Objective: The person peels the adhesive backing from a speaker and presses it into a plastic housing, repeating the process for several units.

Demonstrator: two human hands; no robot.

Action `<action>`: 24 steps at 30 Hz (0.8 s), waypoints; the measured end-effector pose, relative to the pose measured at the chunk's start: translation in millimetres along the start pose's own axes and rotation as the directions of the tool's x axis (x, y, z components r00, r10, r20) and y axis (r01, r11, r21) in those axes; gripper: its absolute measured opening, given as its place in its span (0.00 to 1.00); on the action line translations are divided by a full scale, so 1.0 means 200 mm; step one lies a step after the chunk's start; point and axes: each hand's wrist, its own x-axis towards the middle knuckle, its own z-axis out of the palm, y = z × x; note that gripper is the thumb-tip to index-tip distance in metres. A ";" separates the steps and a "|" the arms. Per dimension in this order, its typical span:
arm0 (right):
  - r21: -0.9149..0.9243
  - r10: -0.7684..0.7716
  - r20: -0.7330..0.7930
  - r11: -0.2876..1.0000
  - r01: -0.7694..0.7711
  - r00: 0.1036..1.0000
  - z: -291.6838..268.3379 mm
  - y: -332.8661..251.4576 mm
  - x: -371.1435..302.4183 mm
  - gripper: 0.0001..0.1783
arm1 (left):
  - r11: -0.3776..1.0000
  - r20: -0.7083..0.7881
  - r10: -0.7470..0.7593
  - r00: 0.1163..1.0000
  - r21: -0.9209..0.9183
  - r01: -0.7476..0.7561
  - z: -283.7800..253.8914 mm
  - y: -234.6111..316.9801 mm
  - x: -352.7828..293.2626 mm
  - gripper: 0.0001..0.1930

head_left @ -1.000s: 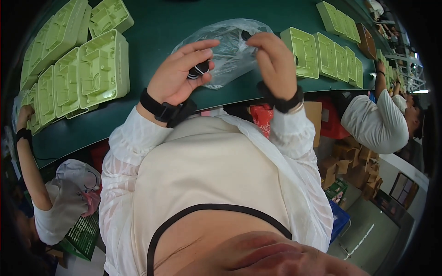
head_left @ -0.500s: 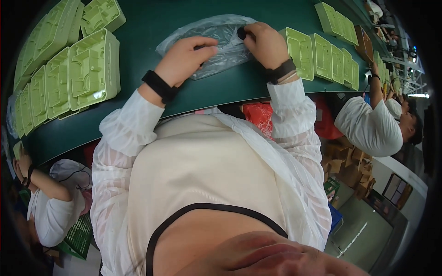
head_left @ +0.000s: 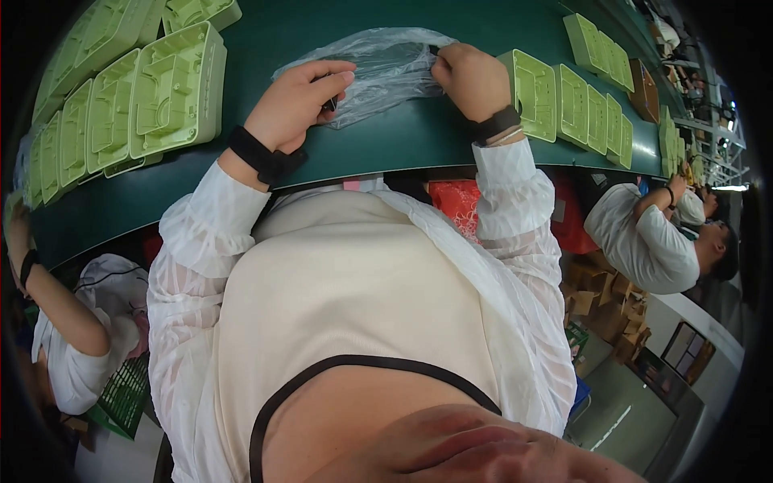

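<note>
Left hand (head_left: 294, 97) was curled round a black part (head_left: 330, 104), not set down; right hand (head_left: 477, 80) bunched at clear plastic bag (head_left: 386, 83), grip hidden; left-side light-green housings (head_left: 171, 97) stood untouched.

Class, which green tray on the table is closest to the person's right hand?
The leftmost tray in the near row, just right of the right hand; the other trays all stand farther from that hand.

In front of you runs a long green desk (head_left: 386, 145), its edge bent by the lens. At your lower left, a green plastic crate (head_left: 127, 396) stands on pale floor (head_left: 146, 447). To your right you have piled cardboard boxes (head_left: 600, 286) and, farther off, a bright strip light (head_left: 731, 187) beside pale metal framework (head_left: 719, 154).
</note>
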 end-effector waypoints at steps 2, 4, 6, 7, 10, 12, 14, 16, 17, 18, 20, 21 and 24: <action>0.273 0.056 -0.123 0.962 -0.021 0.991 -0.02 0.01 -0.03 0.12 | 1.000 -0.002 0.006 1.000 0.006 -0.006 -0.01 -0.01 -0.01 0.18; 0.473 0.199 -0.039 0.867 -0.158 0.979 -0.09 0.00 -0.05 0.11 | 1.000 0.003 0.014 1.000 0.019 -0.014 -0.03 -0.01 -0.03 0.17; 0.751 0.412 0.209 0.513 -0.415 0.887 -0.15 -0.02 -0.05 0.10 | 1.000 -0.004 0.021 1.000 0.022 -0.021 -0.06 -0.01 -0.03 0.17; 0.751 0.411 0.208 0.514 -0.414 0.888 -0.16 -0.02 -0.05 0.10 | 0.999 -0.010 0.028 1.000 0.023 -0.028 -0.08 -0.01 -0.03 0.17; 0.875 0.486 0.106 0.369 -0.314 0.868 -0.19 -0.05 -0.03 0.10 | 0.999 -0.018 0.037 0.999 0.015 -0.037 -0.11 0.01 -0.04 0.16; 0.904 0.460 0.141 0.300 -0.303 0.876 -0.23 -0.09 -0.04 0.10 | 0.999 -0.032 0.038 0.999 -0.015 -0.039 -0.11 0.03 -0.06 0.16; 0.944 0.400 0.222 0.142 -0.299 0.889 -0.24 -0.15 -0.05 0.10 | 0.992 0.007 -0.006 1.000 -0.123 0.007 -0.08 0.09 -0.09 0.16; 0.934 0.297 0.285 0.129 -0.334 0.911 -0.27 -0.28 -0.03 0.10 | 0.941 0.107 -0.058 0.993 -0.326 0.090 -0.04 0.13 -0.12 0.15; 0.922 0.186 0.344 0.121 -0.369 0.920 -0.26 -0.34 -0.03 0.10 | 0.941 0.109 -0.060 0.992 -0.324 0.093 -0.03 0.12 -0.11 0.15; 0.922 0.183 0.344 0.121 -0.368 0.921 -0.26 -0.39 -0.02 0.10 | 0.912 0.218 -0.093 0.971 -0.374 0.172 -0.03 0.11 -0.10 0.16; 0.839 0.086 0.097 0.529 -0.128 0.992 -0.23 -0.49 0.00 0.09 | 0.833 0.433 -0.135 0.891 -0.438 0.339 -0.04 0.09 -0.09 0.17; 0.722 0.000 -0.010 0.692 0.008 1.000 -0.22 -0.50 0.01 0.09 | 0.832 0.432 -0.137 0.891 -0.438 0.340 -0.03 0.09 -0.09 0.17; 0.686 0.090 -0.093 0.728 -0.001 0.992 -0.19 -0.39 0.04 0.08 | 0.872 0.416 -0.046 0.908 -0.427 0.240 -0.02 0.09 -0.10 0.20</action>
